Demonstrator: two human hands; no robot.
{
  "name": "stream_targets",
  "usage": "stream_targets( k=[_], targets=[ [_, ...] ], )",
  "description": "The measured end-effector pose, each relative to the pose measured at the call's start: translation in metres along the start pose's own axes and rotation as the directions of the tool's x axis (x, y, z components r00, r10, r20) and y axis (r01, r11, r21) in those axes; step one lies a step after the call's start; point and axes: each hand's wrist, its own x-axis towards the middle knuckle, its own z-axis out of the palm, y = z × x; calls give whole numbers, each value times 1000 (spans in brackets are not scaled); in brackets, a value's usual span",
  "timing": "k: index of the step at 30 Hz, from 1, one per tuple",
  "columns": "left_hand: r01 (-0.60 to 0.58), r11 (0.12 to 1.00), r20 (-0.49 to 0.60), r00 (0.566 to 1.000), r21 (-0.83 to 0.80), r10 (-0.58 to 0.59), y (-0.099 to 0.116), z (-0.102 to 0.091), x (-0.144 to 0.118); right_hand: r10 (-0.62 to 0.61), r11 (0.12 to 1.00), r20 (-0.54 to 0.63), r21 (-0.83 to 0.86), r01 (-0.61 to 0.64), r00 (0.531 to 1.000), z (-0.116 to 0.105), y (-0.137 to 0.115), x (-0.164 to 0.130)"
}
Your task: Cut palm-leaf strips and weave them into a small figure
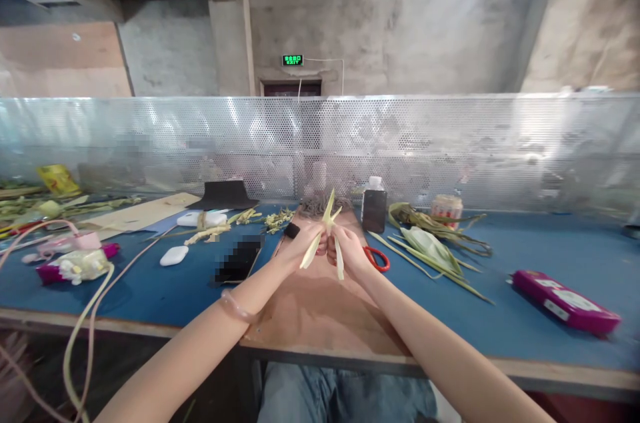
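I am holding a pale green leaf strip (327, 230) between both hands, above the brown board (320, 310) lying on the blue worktop (550, 256). My left hand (305, 243) is pinching the strip from the left, its grip clamped on the folded part; my right hand (347, 246) is clamped on it from the right, so the two grips are nearly touching at the middle. Pointed ends are sticking up toward the far side and two tails are hanging down toward me.

To do this fold well, I judge that I should be keeping the pinch tight at the crossing so the strips are not slipping, and turning the loose tail with the fingertips only.

Red-handled scissors (376, 258) are lying just right of my right hand, more green leaves (433, 246) farther right, a dark bottle (374, 208) beyond them, and a black phone (240, 262) to the left.
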Motion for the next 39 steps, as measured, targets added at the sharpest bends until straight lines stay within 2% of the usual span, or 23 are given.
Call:
stream_targets(
  k=[3,5,7,10,14,18,22,25,34,36,39],
  targets=[
    [53,989,54,997,-138,-46,5,0,-1,20,979,-34,202,-13,999,3,-6,-1],
    [65,983,77,996,-170,-52,5,2,-2,13,972,-80,235,6,997,4,-8,-1],
    [50,991,68,997,-122,-42,4,5,-4,14,974,-123,228,14,992,2,-8,0],
    [-5,1000,12,1000,-15,5,2,8,-5,26,993,-168,118,-6,985,-1,-4,3],
    [-42,997,-95,994,62,48,-2,5,-2,42,990,-148,-128,-61,988,-3,2,6],
    [-71,976,-76,993,205,88,-7,-3,1,6,966,-150,-255,-45,989,-5,4,4],
    [-62,958,-10,998,281,68,-12,-8,1,20,949,-123,-310,-57,992,-9,9,7],
    [-26,957,-10,999,289,30,-13,-10,2,-26,946,-78,-323,-1,997,-12,16,11],
    [183,952,-39,983,246,-178,-6,-7,0,-112,862,60,-491,127,992,-19,21,14],
    [181,951,-36,983,251,-177,-5,-7,-1,-129,844,35,-520,128,991,-21,19,13],
    [103,969,-2,994,224,-105,-5,-7,-1,-92,900,-17,-430,75,996,-19,15,11]
  ],
)
